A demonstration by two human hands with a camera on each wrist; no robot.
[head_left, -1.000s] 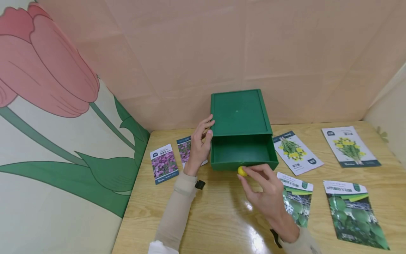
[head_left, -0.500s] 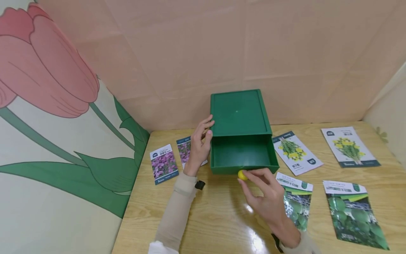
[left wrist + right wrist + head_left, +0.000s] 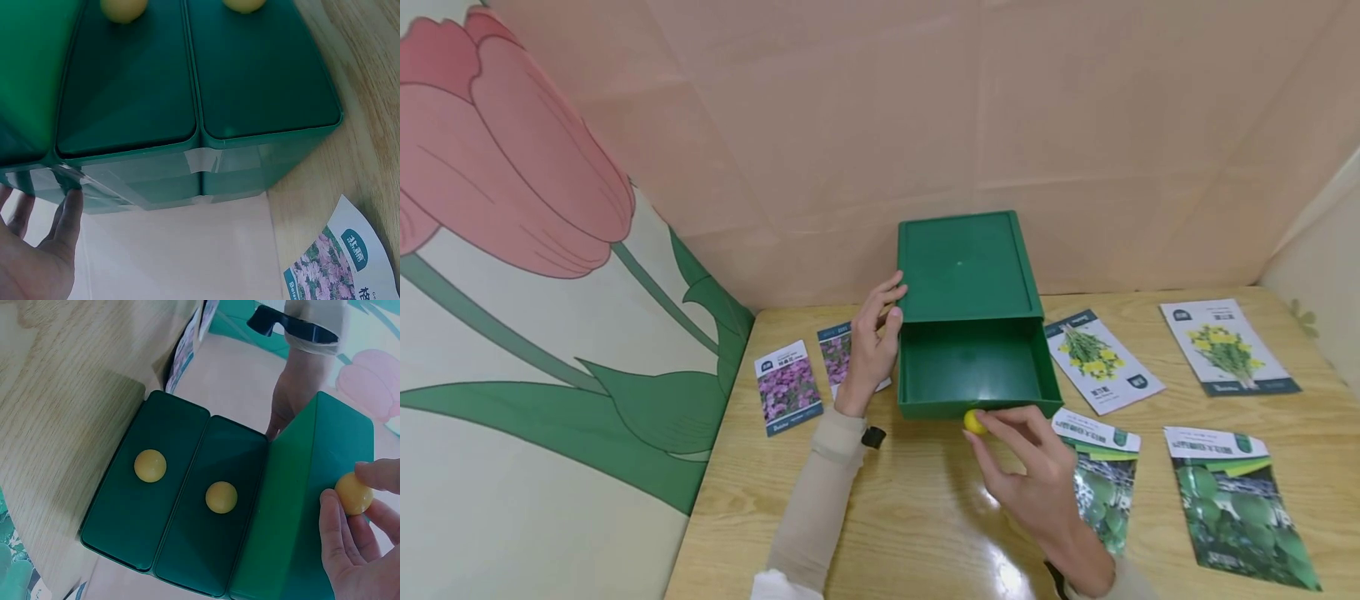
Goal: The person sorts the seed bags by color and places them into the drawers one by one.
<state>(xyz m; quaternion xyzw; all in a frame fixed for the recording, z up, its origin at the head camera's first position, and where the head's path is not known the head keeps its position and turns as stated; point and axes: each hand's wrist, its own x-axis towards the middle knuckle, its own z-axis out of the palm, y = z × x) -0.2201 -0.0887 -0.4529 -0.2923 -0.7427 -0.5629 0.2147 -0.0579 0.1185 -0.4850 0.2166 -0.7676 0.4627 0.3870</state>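
A green drawer cabinet (image 3: 966, 262) stands on the table, with three drawers seen in the wrist views. Its top drawer (image 3: 973, 409) is pulled out, and the part of its inside that shows holds nothing. My right hand (image 3: 1033, 475) pinches the round yellow knob (image 3: 974, 422) on that drawer's front between thumb and fingers. On the two lower drawers, which sit closed, are more yellow knobs (image 3: 150, 465). My left hand (image 3: 872, 346) rests against the cabinet's left side, fingers fairly straight, also seen at the edge of the left wrist view.
Two seed packets with purple flowers (image 3: 790, 392) lie left of the cabinet, one partly behind the left hand. To the right lie two yellow-flower packets (image 3: 1225, 342) and two green-vegetable packets (image 3: 1243, 508). A pinkish cloth wall (image 3: 820, 150) rises behind the cabinet.
The top drawer has slid a little further out toward me, with my right hand on its knob. My left hand stays in place on the cabinet's side.
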